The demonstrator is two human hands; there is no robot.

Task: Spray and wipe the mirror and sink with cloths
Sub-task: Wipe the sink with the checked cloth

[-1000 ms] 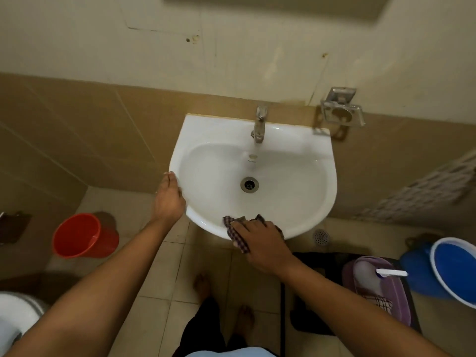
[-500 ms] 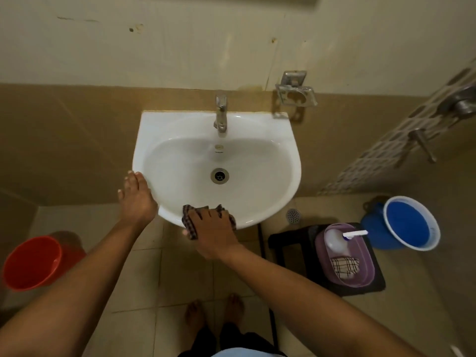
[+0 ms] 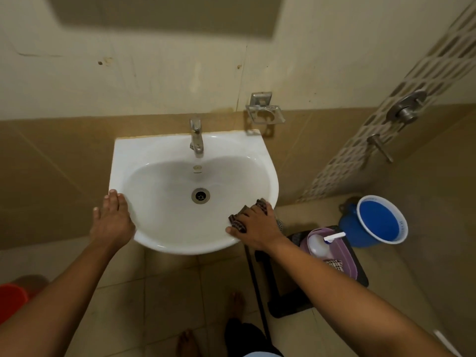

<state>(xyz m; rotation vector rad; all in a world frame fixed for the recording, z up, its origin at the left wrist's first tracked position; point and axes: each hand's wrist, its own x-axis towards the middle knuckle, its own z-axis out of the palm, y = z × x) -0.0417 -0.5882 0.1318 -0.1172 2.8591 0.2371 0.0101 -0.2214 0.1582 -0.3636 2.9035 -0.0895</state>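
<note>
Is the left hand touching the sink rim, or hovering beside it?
Touching. The head view shows the left hand laid flat against the sink's front-left rim, fingers straight along the edge with no gap visible.

Dim, warm yellowish light, prob. from overhead. Big soft shadow on the wall at top, w/ smaller shadows under the soap holder. Mild sheen on the sink rim, no harsh glare. Wide-angle distortion: tile lines bow at the edges, forearms stretch toward the corners. Slight softness overall; edges and corners blurrier than ctr.
</note>
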